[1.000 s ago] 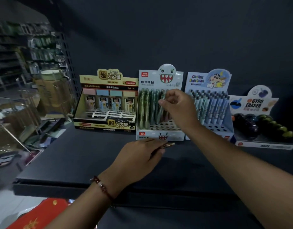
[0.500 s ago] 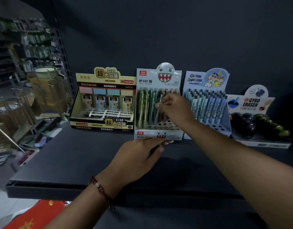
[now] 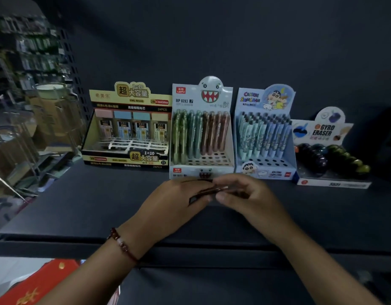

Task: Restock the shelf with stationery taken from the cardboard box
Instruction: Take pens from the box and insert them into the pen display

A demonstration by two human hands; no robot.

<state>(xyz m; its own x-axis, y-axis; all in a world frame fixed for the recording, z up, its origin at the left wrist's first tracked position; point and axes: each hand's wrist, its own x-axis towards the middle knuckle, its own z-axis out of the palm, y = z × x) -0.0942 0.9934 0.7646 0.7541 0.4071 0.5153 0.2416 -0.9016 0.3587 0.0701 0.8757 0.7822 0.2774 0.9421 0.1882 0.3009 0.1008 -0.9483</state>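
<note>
Both hands meet just before the monster-face pen display. Left hand fingers closed around slim brown pens; right hand fingers pinch one. Light, stiff, likely slick; best gripped mid-barrel.

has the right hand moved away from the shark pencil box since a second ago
Yes. The right hand has come down from the pencils in the shark pencil box, now below its front edge, meeting the left hand.

A beaded bracelet is worn at the wrist. A red item with gold print is seen at the lower left. Blurred racks of goods are seen at far left.
</note>
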